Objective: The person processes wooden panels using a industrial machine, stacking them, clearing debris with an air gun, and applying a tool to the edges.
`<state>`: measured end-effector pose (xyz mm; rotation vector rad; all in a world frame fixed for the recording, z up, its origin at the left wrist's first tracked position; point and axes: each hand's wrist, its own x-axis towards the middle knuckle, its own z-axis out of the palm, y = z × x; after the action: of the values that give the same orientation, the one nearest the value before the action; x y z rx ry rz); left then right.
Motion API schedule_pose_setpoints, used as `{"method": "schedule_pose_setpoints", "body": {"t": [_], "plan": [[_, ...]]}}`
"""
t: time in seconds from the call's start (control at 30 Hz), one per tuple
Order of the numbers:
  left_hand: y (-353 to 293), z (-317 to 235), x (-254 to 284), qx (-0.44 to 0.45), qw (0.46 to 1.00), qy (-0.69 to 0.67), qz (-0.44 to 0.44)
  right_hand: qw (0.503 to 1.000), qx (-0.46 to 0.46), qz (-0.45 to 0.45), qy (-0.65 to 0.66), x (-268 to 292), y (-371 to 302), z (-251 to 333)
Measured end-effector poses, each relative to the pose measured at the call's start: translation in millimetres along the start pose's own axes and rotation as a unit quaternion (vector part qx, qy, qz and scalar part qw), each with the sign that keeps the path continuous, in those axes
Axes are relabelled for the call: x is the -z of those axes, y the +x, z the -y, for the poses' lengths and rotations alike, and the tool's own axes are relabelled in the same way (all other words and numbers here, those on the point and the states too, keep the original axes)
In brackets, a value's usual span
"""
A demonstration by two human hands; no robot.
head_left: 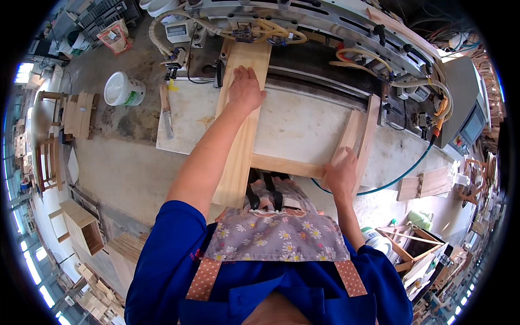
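Note:
My left hand lies flat on a wide pale wooden board, its fingers stretched toward the far end. The board runs from under the machine's front across the white worktable and past its near edge toward my apron. At the right, my right hand is closed on the near end of a shorter wooden board. A long narrow wooden strip lies just right of that board. Along the table's near edge, a wooden rail stretches between the wide board and my right hand.
A metal machine with hoses and clamps spans the far side. Its control cabinet stands at the right, near a teal hose. A thin flat tool lies at the table's left end. A white bucket stands on the floor.

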<state>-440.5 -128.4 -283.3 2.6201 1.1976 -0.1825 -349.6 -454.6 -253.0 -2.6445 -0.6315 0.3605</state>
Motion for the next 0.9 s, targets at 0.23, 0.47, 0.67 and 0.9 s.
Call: {"method": "schedule_pose_setpoints", "body": {"t": [0.23, 0.47, 0.67, 0.9], "plan": [[1, -2, 6, 0.006, 1.0, 0.006, 0.019, 0.931, 0.011, 0.097, 0.353, 9, -3, 36], [0, 5, 0, -0.016, 0.999, 0.015, -0.024, 0.991, 0.094, 0.0, 0.093, -51, 127, 112], [7, 8, 3, -0.027, 0.999, -0.004, -0.019, 0.952, 0.302, 0.006, -0.042, -114, 165, 176], [6, 7, 7, -0.028, 0.999, 0.016, -0.029, 0.916, 0.383, 0.074, 0.093, -112, 155, 146]]}}
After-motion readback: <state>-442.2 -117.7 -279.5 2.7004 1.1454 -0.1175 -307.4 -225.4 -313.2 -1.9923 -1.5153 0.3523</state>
